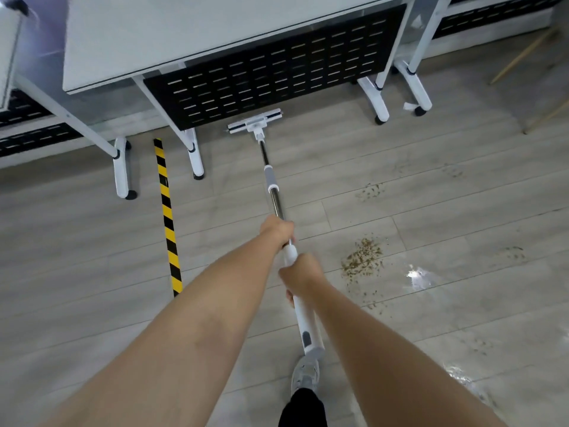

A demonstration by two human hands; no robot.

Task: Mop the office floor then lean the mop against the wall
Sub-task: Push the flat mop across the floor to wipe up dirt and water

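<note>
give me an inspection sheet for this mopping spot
surface: grey plank floor, wet glare at right
job's things: mop held aslant, its head flat on the floor by a black panel
clutter: brown crumbs right of the mop; fainter smudges beyond; white scrap farther back
grippers: left hand grips the metal shaft, right hand grips the white handle below it
cables: nothing seen
surroundings: white desks on casters, striped tape on the floor, wooden sticks far right
</note>
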